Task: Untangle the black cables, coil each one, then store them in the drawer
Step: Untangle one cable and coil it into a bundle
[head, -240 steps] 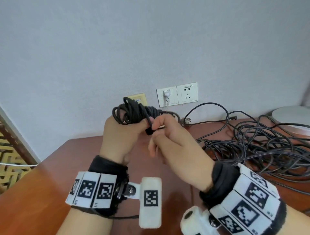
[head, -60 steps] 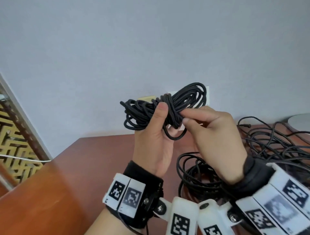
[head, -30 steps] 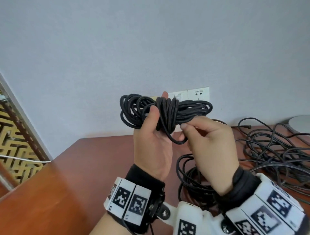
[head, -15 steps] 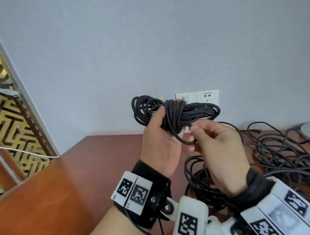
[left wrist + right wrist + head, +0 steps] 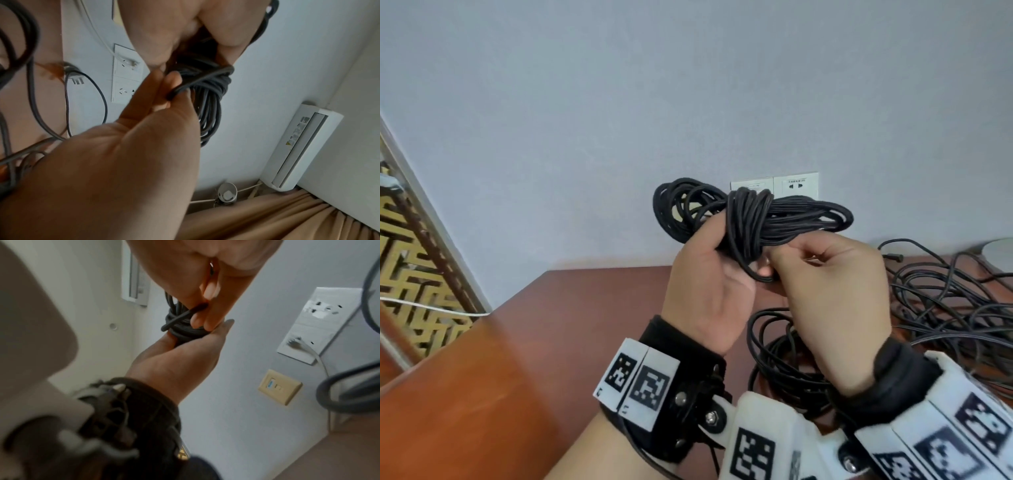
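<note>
Black coiled cable bundle (image 5: 750, 219) gripped in left hand (image 5: 709, 291), right hand (image 5: 832, 294) pinching its tail; tangled black cables (image 5: 945, 308) wait on the brown table (image 5: 524, 359) below.

Home room: air conditioner (image 5: 296, 151), curtain (image 5: 287, 216)

Left hand (image 5: 168, 29) gripping coiled cable (image 5: 207, 91), right hand (image 5: 115, 154) pinching its strand

A black coiled cable (image 5: 753, 219) against a pale grey wall (image 5: 619, 102). Reddish-brown table (image 5: 517, 359) with more black loose cables (image 5: 955, 308). White sockets (image 5: 794, 186). Black wrist straps (image 5: 681, 383) carry black-and-white square-patterned tags (image 5: 640, 383). Gold lattice screen (image 5: 410, 274).
</note>
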`<state>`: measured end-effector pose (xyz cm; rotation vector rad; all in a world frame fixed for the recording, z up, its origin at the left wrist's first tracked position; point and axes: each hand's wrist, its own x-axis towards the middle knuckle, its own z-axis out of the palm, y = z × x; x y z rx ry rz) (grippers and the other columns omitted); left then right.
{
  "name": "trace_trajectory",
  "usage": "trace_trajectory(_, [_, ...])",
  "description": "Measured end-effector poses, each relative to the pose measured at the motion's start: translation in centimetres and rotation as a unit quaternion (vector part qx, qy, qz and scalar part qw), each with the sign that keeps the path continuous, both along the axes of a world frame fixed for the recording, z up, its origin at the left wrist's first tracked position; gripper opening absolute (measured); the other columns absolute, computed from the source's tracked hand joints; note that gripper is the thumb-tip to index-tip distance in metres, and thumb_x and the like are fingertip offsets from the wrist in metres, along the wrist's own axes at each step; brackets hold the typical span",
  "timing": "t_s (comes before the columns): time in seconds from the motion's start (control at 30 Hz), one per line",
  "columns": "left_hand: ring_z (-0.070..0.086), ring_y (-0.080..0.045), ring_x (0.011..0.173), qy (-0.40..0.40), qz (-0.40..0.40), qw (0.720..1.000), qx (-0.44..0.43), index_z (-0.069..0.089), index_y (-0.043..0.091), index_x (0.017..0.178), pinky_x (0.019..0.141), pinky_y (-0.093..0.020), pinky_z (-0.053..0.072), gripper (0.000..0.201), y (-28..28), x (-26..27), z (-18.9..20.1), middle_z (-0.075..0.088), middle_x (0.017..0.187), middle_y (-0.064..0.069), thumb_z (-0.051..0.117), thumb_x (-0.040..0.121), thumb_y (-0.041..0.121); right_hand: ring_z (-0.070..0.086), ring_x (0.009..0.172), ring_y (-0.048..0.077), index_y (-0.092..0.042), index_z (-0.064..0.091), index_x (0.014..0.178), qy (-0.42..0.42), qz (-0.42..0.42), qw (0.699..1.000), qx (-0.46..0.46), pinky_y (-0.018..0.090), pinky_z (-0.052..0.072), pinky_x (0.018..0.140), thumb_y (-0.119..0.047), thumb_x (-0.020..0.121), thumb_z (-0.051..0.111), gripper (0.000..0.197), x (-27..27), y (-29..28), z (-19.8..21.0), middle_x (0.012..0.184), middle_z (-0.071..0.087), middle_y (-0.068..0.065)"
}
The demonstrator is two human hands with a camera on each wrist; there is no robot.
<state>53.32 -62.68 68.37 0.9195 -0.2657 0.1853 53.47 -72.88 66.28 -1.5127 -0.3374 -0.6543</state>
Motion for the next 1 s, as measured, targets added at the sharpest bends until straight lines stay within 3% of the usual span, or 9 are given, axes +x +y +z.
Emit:
trace_trajectory(0.07, [0.048,-0.023,0.078,0.002,-0.003,1.000,0.007,0.062,0.002,0.091,0.062,-0.030,0.034,0.011,0.0,0.2,-0.2,0.049,0.096,-0.018,0.052,0.092,0.007,0.054,0.051,0.013,-0.011,0.062,0.051,0.019,0.005,0.999,0.044,0.027,0.051,0.053,0.000,0.079,0.068,0.030,0.1,-0.1,-0.3,0.053,0.061,0.006])
trace_trajectory(0.13, [0.056,-0.027,0.090,0.004,0.000,1.000,0.023,0.064,-0.003,0.103,0.067,-0.031,0.042,0.017,-0.2,0.2,-0.5,0.056,0.104,-0.019,0.056,0.091,0.006,0.060,0.055,0.017,-0.005,0.065,0.056,0.051,0.054,0.990,0.121,0.032,0.058,0.060,0.002,0.079,0.068,0.024,-0.1,0.1,-0.3,0.057,0.063,0.011])
trace_trajectory(0.23, [0.057,-0.022,0.083,0.005,0.006,1.000,-0.009,0.062,-0.001,0.105,0.060,-0.024,0.046,0.018,-0.3,0.3,-0.4,0.058,0.100,-0.018,0.056,0.088,0.004,0.061,0.065,0.018,-0.003,0.071,0.067,0.079,0.130,0.972,0.178,0.036,0.059,0.072,0.002,0.082,0.065,0.016,-0.3,0.5,-0.2,0.066,0.067,0.012])
trace_trajectory(0.37, [0.056,-0.032,0.098,0.006,0.064,0.997,-0.039,0.059,-0.010,0.118,0.079,-0.033,0.049,0.034,0.5,0.8,-0.5,0.057,0.110,-0.024,0.058,0.086,0.003,0.067,0.081,0.019,-0.002,0.073,0.090,0.114,0.246,0.939,0.210,0.032,0.057,0.081,0.007,0.089,0.055,0.020,-0.4,1.1,0.0,0.089,0.073,0.013])
trace_trajectory(0.43, [0.059,-0.030,0.095,0.017,0.083,0.995,-0.043,0.060,-0.011,0.117,0.080,-0.035,0.051,0.033,0.8,1.0,-0.6,0.058,0.107,-0.023,0.059,0.087,0.003,0.069,0.078,0.018,0.000,0.069,0.101,0.169,0.257,0.912,0.272,0.025,0.059,0.076,0.005,0.089,0.057,0.017,-0.4,1.4,-0.4,0.088,0.073,0.014])
trace_trajectory(0.53, [0.059,-0.025,0.091,0.003,0.093,0.995,-0.047,0.063,-0.002,0.106,0.079,-0.032,0.053,0.019,1.2,1.3,-0.7,0.059,0.098,-0.016,0.059,0.088,0.001,0.064,0.060,0.010,-0.002,0.070,0.084,0.214,0.225,0.905,0.293,0.017,0.057,0.063,0.001,0.086,0.066,0.005,-0.2,1.4,-0.7,0.068,0.067,0.007])
trace_trajectory(0.7, [0.061,-0.026,0.099,-0.017,0.052,0.998,0.000,0.062,-0.005,0.106,0.098,-0.040,0.049,0.017,1.4,1.3,-0.8,0.061,0.100,-0.017,0.058,0.090,-0.003,0.064,0.060,0.011,-0.011,0.071,0.061,0.173,0.168,0.935,0.260,0.018,0.054,0.058,0.006,0.081,0.068,0.027,0.6,0.5,-0.3,0.063,0.068,0.005])
trace_trajectory(0.93, [0.059,-0.020,0.081,0.020,0.035,0.999,0.031,0.064,-0.001,0.091,0.070,-0.031,0.048,0.009,0.5,1.1,-1.5,0.061,0.084,-0.013,0.057,0.087,-0.005,0.063,0.061,0.013,-0.006,0.067,0.064,0.154,0.167,0.938,0.261,0.026,0.059,0.070,0.005,0.081,0.070,0.021,0.9,0.6,-1.1,0.064,0.063,0.010])
trace_trajectory(1.0, [0.056,-0.027,0.087,0.033,0.038,0.998,0.045,0.064,-0.002,0.097,0.075,-0.036,0.044,0.011,0.6,1.3,-1.7,0.058,0.092,-0.017,0.059,0.087,-0.002,0.062,0.059,0.012,-0.001,0.067,0.072,0.167,0.167,0.940,0.245,0.023,0.057,0.067,0.006,0.083,0.067,0.013,1.0,0.8,-1.5,0.064,0.063,0.010])
